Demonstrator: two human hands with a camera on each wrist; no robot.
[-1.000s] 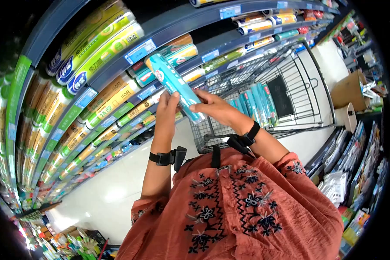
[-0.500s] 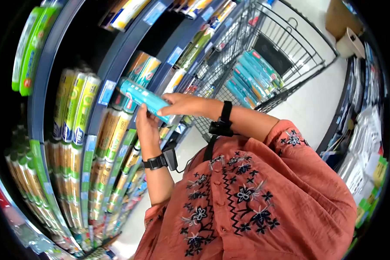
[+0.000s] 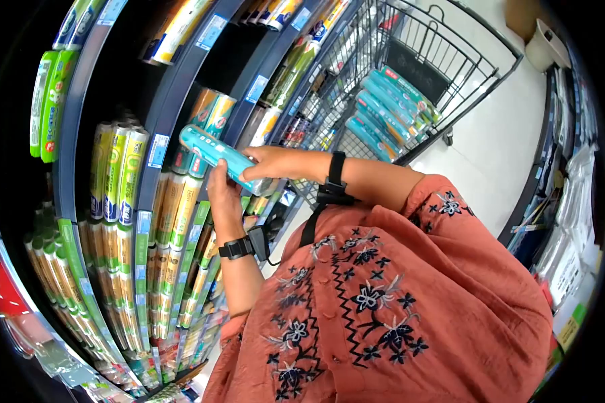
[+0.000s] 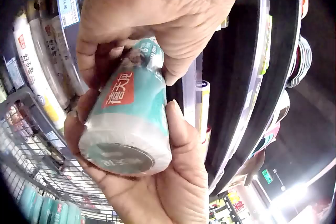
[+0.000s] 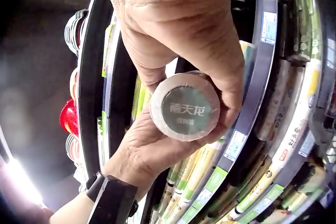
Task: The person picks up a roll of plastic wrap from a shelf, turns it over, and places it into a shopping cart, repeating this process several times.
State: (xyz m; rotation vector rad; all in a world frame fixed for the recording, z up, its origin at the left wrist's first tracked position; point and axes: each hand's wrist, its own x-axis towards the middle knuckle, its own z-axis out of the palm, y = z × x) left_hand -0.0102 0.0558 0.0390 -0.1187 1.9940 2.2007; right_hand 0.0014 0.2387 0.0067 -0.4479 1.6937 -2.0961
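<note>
Both hands grip a long teal roll (image 3: 212, 149) in clear plastic wrap, held slanted in front of the shelves. The left hand (image 3: 223, 195) supports it from the near side, its thumb along the wrap. The right hand (image 3: 275, 163) curls round the end closer to the body. In the left wrist view the roll (image 4: 137, 111) shows a red label with white characters and a pale round end, between the left hand (image 4: 157, 14) above and the right hand (image 4: 173, 182) below. The right wrist view looks straight onto the grey-green disc of the roll's end (image 5: 186, 107).
A wire shopping cart (image 3: 450, 57) stands ahead to the right, with several similar teal rolls (image 3: 391, 111) stacked inside. Shelves (image 3: 141, 201) of upright rolls line the left, with more teal-and-orange rolls (image 3: 218, 111) just behind the held one. Packaged goods (image 3: 571, 201) line the right side.
The body and head have turned, so the shelves stand more upright and the cart sits higher in view. The roll has swung to a flatter slant and moved left, with both hands still holding it.
</note>
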